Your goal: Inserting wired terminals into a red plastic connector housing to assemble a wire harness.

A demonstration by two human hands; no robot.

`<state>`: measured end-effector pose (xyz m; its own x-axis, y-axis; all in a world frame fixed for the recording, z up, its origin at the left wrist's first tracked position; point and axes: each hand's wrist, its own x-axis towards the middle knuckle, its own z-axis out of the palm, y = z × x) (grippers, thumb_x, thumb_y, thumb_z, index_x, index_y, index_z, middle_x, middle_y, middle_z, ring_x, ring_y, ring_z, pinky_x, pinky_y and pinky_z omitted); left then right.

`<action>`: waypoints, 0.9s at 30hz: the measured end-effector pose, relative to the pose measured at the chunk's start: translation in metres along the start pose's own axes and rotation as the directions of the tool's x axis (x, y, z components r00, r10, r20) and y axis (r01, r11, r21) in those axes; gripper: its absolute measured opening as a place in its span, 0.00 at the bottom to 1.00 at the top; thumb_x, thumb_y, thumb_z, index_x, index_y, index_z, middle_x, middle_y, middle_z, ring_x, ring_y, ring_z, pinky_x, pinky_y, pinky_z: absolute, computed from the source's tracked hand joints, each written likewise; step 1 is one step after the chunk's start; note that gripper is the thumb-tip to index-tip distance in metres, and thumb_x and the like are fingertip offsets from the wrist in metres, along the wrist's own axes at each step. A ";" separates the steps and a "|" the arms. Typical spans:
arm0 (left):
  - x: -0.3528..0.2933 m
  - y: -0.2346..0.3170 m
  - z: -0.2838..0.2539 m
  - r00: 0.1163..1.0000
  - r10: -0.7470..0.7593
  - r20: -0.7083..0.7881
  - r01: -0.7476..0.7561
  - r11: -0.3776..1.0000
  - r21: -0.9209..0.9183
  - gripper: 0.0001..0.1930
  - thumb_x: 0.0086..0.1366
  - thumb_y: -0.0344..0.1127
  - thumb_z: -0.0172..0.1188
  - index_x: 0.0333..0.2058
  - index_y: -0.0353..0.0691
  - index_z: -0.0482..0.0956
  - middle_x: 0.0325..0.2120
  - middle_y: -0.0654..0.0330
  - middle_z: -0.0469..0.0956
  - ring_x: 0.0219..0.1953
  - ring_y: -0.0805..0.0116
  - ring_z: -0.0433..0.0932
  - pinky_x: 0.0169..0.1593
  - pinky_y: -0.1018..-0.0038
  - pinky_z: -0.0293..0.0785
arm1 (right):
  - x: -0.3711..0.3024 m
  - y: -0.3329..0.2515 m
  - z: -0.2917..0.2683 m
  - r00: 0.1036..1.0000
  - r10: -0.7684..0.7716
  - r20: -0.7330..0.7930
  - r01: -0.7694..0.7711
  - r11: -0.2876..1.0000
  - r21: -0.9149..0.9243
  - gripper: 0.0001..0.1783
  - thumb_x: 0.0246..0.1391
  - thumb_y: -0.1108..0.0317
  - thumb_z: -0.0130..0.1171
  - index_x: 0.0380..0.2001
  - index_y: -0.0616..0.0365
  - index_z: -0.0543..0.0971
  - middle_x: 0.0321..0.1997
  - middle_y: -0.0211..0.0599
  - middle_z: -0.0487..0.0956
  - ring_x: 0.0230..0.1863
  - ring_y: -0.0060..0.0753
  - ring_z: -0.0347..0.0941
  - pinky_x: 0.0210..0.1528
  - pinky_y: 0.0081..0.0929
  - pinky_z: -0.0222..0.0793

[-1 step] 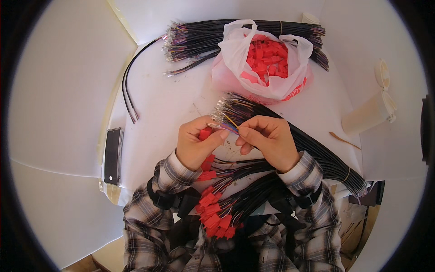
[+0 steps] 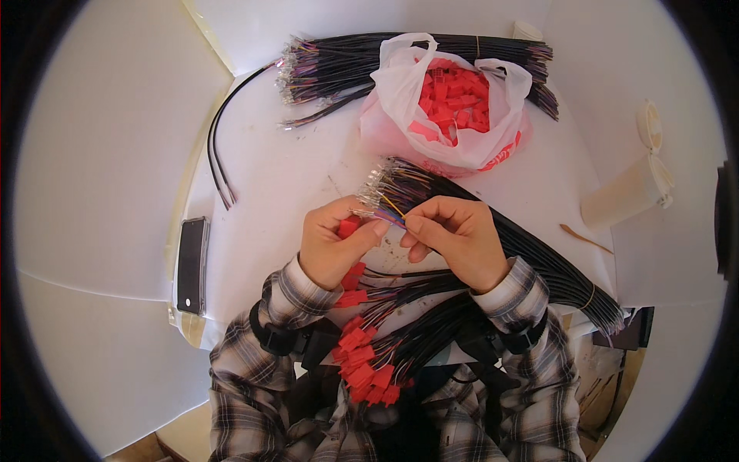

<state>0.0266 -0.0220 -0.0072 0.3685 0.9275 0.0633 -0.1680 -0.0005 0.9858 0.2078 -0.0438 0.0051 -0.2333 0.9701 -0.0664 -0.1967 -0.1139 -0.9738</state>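
Note:
My left hand (image 2: pixel 335 237) is closed round a red plastic connector housing (image 2: pixel 349 226), its thumb and fingertips close to some thin coloured wires (image 2: pixel 391 213). Those wires, yellow, blue and purple among them, are pinched by my right hand (image 2: pixel 456 235) near its thumb tip. Their far ends lie against the metal-tipped ends of a black cable bundle (image 2: pixel 531 250), which slants away under my right forearm. Below my hands, several finished-looking black cables (image 2: pixel 419 336) carry red connectors (image 2: pixel 359 362) at their left ends, close to my body.
A white plastic bag (image 2: pixel 392 127) full of red housings (image 2: pixel 456 96) stands at the back. Behind it lies another black cable bundle (image 2: pixel 339 65), with one cable (image 2: pixel 215 127) curving off left. A phone (image 2: pixel 192 266) is at the left edge; an open-lidded white container (image 2: pixel 623 192) stands right.

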 end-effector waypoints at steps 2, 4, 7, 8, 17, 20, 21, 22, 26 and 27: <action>0.000 -0.001 -0.001 1.000 -0.007 0.007 0.007 1.000 -0.012 0.04 0.55 0.25 0.55 0.31 0.34 0.75 0.21 0.68 0.72 0.23 0.85 0.64 0.27 0.86 0.61 | 0.000 0.000 0.000 1.000 0.000 0.000 0.000 1.000 -0.003 0.09 0.50 0.71 0.54 0.31 0.68 0.75 0.24 0.35 0.76 0.22 0.16 0.71 0.26 0.13 0.69; 0.000 0.000 -0.002 1.000 -0.012 0.013 0.013 1.000 -0.021 0.04 0.55 0.25 0.55 0.30 0.34 0.75 0.21 0.68 0.72 0.23 0.85 0.65 0.27 0.86 0.62 | 0.000 -0.001 0.001 1.000 -0.015 0.001 0.015 1.000 -0.017 0.09 0.50 0.71 0.54 0.31 0.68 0.75 0.24 0.35 0.76 0.22 0.16 0.71 0.26 0.13 0.69; 0.001 0.000 -0.002 1.000 -0.014 0.011 0.014 1.000 -0.002 0.04 0.55 0.25 0.55 0.31 0.34 0.74 0.21 0.68 0.72 0.23 0.85 0.65 0.28 0.86 0.63 | 0.000 -0.001 0.001 1.000 -0.007 0.001 0.007 1.000 -0.024 0.09 0.50 0.71 0.54 0.30 0.68 0.74 0.24 0.35 0.76 0.23 0.16 0.71 0.26 0.13 0.69; 0.001 -0.001 -0.002 1.000 -0.017 0.006 0.017 1.000 0.000 0.04 0.55 0.25 0.55 0.30 0.34 0.74 0.21 0.68 0.72 0.23 0.85 0.65 0.28 0.86 0.63 | 0.000 -0.002 0.001 1.000 -0.007 0.001 0.007 1.000 -0.024 0.09 0.50 0.71 0.54 0.30 0.68 0.74 0.24 0.35 0.76 0.23 0.16 0.71 0.26 0.13 0.69; 0.000 -0.001 -0.001 1.000 -0.019 0.007 0.019 1.000 0.010 0.04 0.54 0.25 0.55 0.31 0.34 0.74 0.22 0.68 0.73 0.24 0.85 0.66 0.29 0.86 0.64 | 0.000 0.002 0.003 0.998 -0.055 -0.011 0.055 0.998 -0.005 0.07 0.49 0.73 0.55 0.29 0.67 0.74 0.24 0.32 0.75 0.23 0.15 0.71 0.27 0.13 0.69; 0.000 -0.001 0.000 1.000 0.007 0.021 -0.008 0.999 0.041 0.05 0.54 0.24 0.55 0.31 0.34 0.73 0.23 0.67 0.73 0.25 0.84 0.67 0.30 0.85 0.65 | 0.000 0.002 0.004 0.997 -0.075 -0.029 0.074 0.997 -0.013 0.06 0.49 0.73 0.55 0.29 0.67 0.74 0.24 0.30 0.75 0.23 0.15 0.70 0.26 0.13 0.69; 0.000 0.000 0.000 0.999 0.028 0.024 -0.030 0.995 0.092 0.06 0.54 0.24 0.55 0.32 0.34 0.73 0.24 0.66 0.74 0.27 0.84 0.68 0.31 0.85 0.65 | 0.000 0.003 0.004 0.996 -0.081 -0.031 0.080 0.996 -0.028 0.06 0.48 0.73 0.55 0.29 0.66 0.74 0.23 0.30 0.75 0.23 0.14 0.70 0.26 0.12 0.68; 0.000 0.000 0.000 0.999 0.028 0.023 -0.030 0.995 0.093 0.06 0.54 0.24 0.55 0.32 0.34 0.73 0.24 0.66 0.74 0.27 0.84 0.68 0.31 0.85 0.65 | 0.000 0.003 0.005 0.996 -0.087 -0.032 0.086 0.995 -0.044 0.06 0.48 0.73 0.55 0.29 0.66 0.74 0.23 0.30 0.75 0.23 0.14 0.70 0.26 0.12 0.68; 0.001 0.000 0.002 0.999 0.030 0.039 -0.031 0.999 0.039 0.06 0.54 0.24 0.55 0.32 0.34 0.72 0.26 0.65 0.74 0.29 0.83 0.68 0.34 0.84 0.66 | 0.000 0.005 0.004 0.993 -0.115 -0.030 0.112 0.991 -0.076 0.06 0.48 0.74 0.55 0.28 0.66 0.74 0.23 0.30 0.75 0.22 0.14 0.69 0.25 0.12 0.67; 0.001 0.000 0.002 0.999 0.020 0.033 -0.022 0.999 0.046 0.06 0.54 0.24 0.54 0.32 0.34 0.72 0.27 0.65 0.74 0.29 0.83 0.68 0.34 0.83 0.66 | 0.000 0.005 0.005 0.993 -0.113 -0.034 0.110 0.991 -0.080 0.06 0.48 0.74 0.55 0.28 0.66 0.74 0.23 0.30 0.75 0.22 0.14 0.70 0.25 0.12 0.67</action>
<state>0.0291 -0.0219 -0.0072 0.3946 0.9146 0.0881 -0.1333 -0.0379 0.9903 0.2024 -0.0455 0.0016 -0.1773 0.9835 0.0363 -0.1446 0.0105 -0.9894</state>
